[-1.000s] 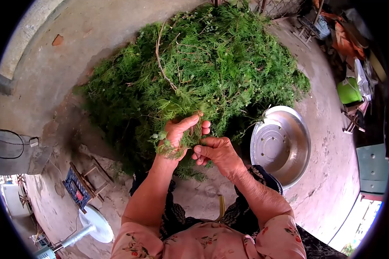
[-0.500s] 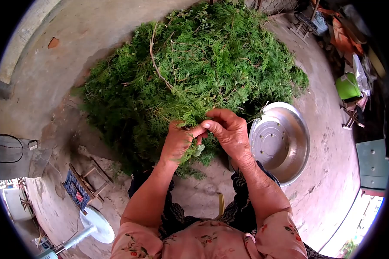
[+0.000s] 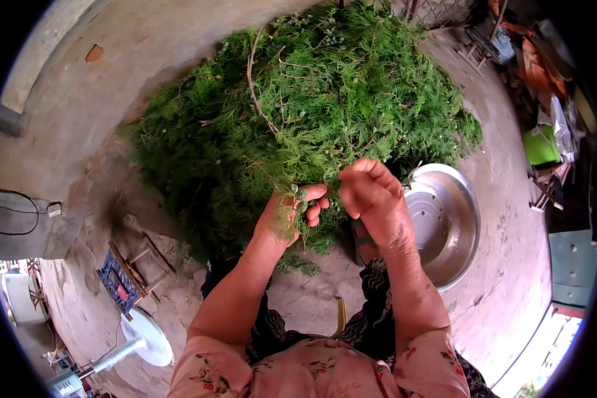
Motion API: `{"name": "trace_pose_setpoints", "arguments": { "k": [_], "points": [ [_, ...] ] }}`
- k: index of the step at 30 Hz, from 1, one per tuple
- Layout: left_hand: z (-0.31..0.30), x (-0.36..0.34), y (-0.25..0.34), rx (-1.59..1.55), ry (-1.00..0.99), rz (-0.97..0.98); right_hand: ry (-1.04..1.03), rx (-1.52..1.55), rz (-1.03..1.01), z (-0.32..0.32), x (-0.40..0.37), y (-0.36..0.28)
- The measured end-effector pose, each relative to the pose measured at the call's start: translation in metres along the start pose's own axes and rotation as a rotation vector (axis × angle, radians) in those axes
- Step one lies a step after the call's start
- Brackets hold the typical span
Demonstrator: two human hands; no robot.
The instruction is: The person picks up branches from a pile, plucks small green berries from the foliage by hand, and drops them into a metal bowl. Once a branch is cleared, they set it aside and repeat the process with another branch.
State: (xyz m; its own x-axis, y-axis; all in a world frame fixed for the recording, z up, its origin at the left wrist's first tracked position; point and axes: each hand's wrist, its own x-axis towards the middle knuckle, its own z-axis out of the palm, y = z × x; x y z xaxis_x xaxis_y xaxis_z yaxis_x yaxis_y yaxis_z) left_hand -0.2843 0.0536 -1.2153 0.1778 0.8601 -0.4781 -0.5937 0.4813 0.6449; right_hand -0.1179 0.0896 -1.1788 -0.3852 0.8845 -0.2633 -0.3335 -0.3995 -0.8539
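Green foliage makes up the biggest thing before us: a broad heap of feathery branches (image 3: 351,99) that fills 12 o'clock and spreads round towards 10, counting from the middle of our view. Next in size is the metal basin (image 3: 459,232), open side up, between 3 and 4 o'clock. Our left hand (image 3: 276,220), around 8 o'clock and close to the middle, has its grip closed on a small sprig (image 3: 284,215) lying across it. Our right hand (image 3: 378,199) hangs at 3 o'clock, near the sprig but apart, fingers curled in; blur means we cannot tell whether it pinches anything. For neat work, we judge, the left should hold the sprig firm while the right pinches close in and tugs short. The sprig's long axis runs roughly from 12 to 6 o'clock; which end is the tip we cannot say. Smallest are its pale green cones (image 3: 302,207), on its 3 o'clock side.
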Motion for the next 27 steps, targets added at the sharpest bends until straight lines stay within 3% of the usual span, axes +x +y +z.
{"name": "trace_pose_setpoints", "arguments": {
  "k": [2, 6, 7, 9, 10, 12, 15, 18, 23, 27],
  "points": [
    [-0.003, 0.001, -0.004, -0.068, 0.000, 0.033, 0.006, -0.032, -0.065, 0.010, -0.009, 0.006],
    [-0.008, 0.001, -0.014, 0.063, -0.011, 0.130, -0.133, -0.140, 0.041, 0.027, -0.016, 0.012],
    [-0.002, -0.003, -0.013, 0.126, 0.145, 0.099, -0.133, -0.156, 0.036, 0.028, -0.017, 0.016],
    [0.007, -0.007, -0.012, -0.218, 0.419, -0.096, -0.132, -0.171, 0.031, 0.030, -0.017, 0.021],
    [0.006, -0.003, -0.014, -0.218, 0.418, -0.097, -0.085, -0.168, 0.029, 0.030, -0.017, 0.021],
    [-0.003, 0.012, -0.021, -0.151, 0.106, 0.106, -0.034, -0.167, 0.023, 0.028, -0.016, 0.020],
    [0.012, 0.008, -0.009, -0.124, 0.141, 0.140, 0.148, -0.190, -0.001, 0.026, -0.013, 0.010],
    [0.010, 0.005, -0.002, -0.128, 0.132, 0.199, 0.186, -0.146, -0.041, 0.019, -0.009, 0.010],
    [0.011, -0.005, 0.011, 0.461, 0.159, 0.509, 0.184, -0.083, -0.073, 0.015, -0.006, 0.011],
    [0.016, -0.009, 0.009, 0.327, -0.032, 0.382, 0.179, -0.065, -0.065, 0.010, -0.005, 0.013]
  ]
}}
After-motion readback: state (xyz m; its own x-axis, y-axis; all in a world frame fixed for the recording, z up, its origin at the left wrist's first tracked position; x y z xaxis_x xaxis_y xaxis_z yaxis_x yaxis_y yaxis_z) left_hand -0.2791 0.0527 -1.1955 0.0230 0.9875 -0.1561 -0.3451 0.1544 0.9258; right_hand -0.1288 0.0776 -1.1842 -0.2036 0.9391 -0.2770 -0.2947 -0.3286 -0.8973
